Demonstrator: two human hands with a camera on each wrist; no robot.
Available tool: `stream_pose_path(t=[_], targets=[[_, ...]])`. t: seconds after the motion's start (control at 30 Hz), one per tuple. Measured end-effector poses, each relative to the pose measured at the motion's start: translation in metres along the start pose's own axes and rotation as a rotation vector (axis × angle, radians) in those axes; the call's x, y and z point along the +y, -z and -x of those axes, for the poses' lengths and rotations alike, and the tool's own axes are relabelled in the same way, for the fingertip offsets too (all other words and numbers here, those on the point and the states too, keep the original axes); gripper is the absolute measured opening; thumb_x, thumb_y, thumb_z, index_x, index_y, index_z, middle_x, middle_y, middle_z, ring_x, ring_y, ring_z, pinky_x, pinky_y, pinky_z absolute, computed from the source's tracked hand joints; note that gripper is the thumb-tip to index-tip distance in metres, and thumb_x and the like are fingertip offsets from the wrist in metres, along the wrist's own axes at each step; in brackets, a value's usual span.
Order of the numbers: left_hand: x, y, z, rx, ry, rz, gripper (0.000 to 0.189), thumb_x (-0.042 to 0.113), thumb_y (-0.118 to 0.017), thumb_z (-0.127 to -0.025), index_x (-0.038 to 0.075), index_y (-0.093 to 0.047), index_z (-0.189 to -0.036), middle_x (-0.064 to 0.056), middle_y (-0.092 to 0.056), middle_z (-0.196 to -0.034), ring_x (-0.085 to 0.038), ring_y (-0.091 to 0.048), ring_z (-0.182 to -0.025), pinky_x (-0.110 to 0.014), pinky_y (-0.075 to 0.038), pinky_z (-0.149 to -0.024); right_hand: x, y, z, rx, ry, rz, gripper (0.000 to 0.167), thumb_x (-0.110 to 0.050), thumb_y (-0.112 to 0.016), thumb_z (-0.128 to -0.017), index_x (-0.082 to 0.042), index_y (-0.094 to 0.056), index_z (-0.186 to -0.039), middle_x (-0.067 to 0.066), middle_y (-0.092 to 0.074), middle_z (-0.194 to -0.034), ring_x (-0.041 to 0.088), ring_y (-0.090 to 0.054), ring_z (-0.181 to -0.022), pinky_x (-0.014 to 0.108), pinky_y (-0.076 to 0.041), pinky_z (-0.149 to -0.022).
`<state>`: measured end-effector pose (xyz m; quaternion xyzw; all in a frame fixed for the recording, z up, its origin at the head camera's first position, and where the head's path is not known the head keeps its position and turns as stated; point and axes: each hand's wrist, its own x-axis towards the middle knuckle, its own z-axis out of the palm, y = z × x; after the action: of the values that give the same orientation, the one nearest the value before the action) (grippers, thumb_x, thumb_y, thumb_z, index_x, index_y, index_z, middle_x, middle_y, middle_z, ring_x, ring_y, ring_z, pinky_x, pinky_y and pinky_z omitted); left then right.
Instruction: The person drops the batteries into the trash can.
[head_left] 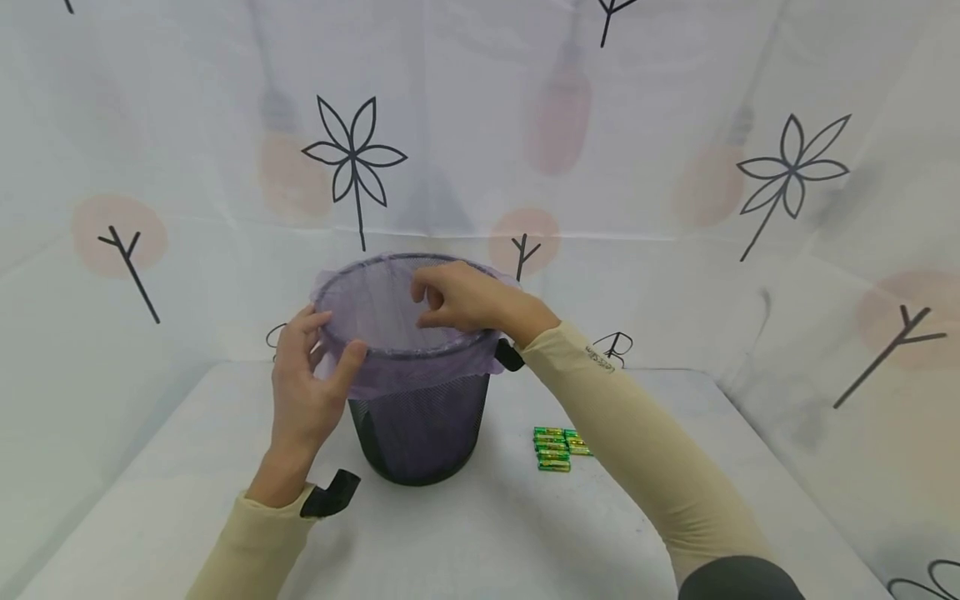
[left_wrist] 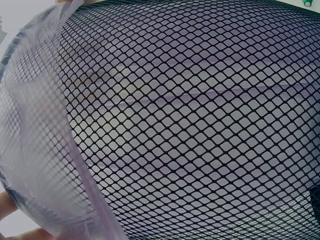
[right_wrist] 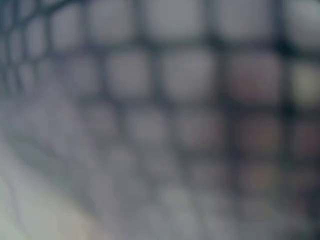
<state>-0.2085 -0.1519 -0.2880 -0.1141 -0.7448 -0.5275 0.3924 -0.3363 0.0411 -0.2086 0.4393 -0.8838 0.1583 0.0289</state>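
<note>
A black mesh wastebasket stands upright, lined with a thin translucent purple bag folded outward over its rim. My left hand rests against the rim's left side, fingers spread, thumb at the front; its fingertips show beside the rim in the left wrist view. Over the opening hovers my right hand, its fingers bent loosely and thumb apart, with nothing visible between them. The bag's folded edge and the mesh fill the left wrist view. Blurred mesh fills the right wrist view.
Several green batteries lie in rows to the right of the wastebasket, partly hidden by my right forearm. The white tabletop meets a patterned cloth backdrop behind. Black wrist cameras sit on both wrists.
</note>
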Motion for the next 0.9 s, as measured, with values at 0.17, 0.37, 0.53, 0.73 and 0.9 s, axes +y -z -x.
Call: stream_pose_path(t=[0.17, 0.37, 0.53, 0.73, 0.9], targets=[[-0.003, -0.002, 0.0, -0.003, -0.004, 0.003, 0.049, 0.012, -0.068, -0.084, -0.009, -0.049, -0.124, -0.024, -0.039, -0.14, -0.038, -0.043, -0.127, -0.056, -0.041, -0.1, 0.004, 0.009, 0.016, 0.089, 0.006, -0.045, 0.025, -0.024, -0.07, -0.087, -0.014, -0.059, -0.108, 0.0, -0.057, -0.083, 0.014, -0.052, -0.074, 0.029, -0.047, -0.069], [-0.031, -0.002, -0.004, 0.005, -0.013, -0.01, 0.052, 0.015, -0.073, -0.081, -0.001, -0.052, -0.126, -0.014, -0.04, -0.143, -0.03, -0.045, -0.127, -0.047, -0.044, -0.1, 0.008, 0.018, 0.041, 0.212, 0.039, -0.037, 0.026, -0.024, -0.069, -0.089, -0.011, -0.06, -0.109, -0.001, -0.057, -0.082, 0.013, -0.052, -0.074, 0.028, -0.046, -0.069], [-0.039, 0.0, -0.004, 0.007, -0.018, -0.007, 0.054, 0.018, -0.074, -0.081, 0.003, -0.052, -0.128, -0.01, -0.04, -0.143, -0.031, -0.045, -0.127, -0.046, -0.044, -0.101, 0.011, 0.02, 0.065, 0.298, 0.078, -0.032, 0.023, -0.022, -0.067, -0.089, -0.008, -0.061, -0.107, -0.001, -0.057, -0.086, 0.013, -0.052, -0.077, 0.029, -0.048, -0.07], [-0.038, 0.0, -0.002, 0.008, -0.018, -0.006, 0.054, 0.018, -0.074, -0.08, 0.003, -0.052, -0.128, -0.011, -0.04, -0.143, -0.032, -0.045, -0.126, -0.046, -0.044, -0.101, 0.019, 0.012, 0.098, 0.355, 0.078, -0.048, 0.019, -0.019, -0.066, -0.09, -0.007, -0.061, -0.104, -0.003, -0.057, -0.087, 0.011, -0.052, -0.078, 0.029, -0.049, -0.071], [-0.035, -0.001, -0.003, 0.012, -0.018, -0.011, 0.053, 0.015, -0.073, -0.081, 0.0, -0.052, -0.127, -0.014, -0.04, -0.142, -0.034, -0.046, -0.126, -0.048, -0.044, -0.1, 0.028, -0.004, 0.121, 0.375, 0.072, -0.04, 0.019, -0.018, -0.066, -0.09, -0.006, -0.061, -0.105, -0.004, -0.056, -0.086, 0.012, -0.052, -0.079, 0.028, -0.049, -0.07]])
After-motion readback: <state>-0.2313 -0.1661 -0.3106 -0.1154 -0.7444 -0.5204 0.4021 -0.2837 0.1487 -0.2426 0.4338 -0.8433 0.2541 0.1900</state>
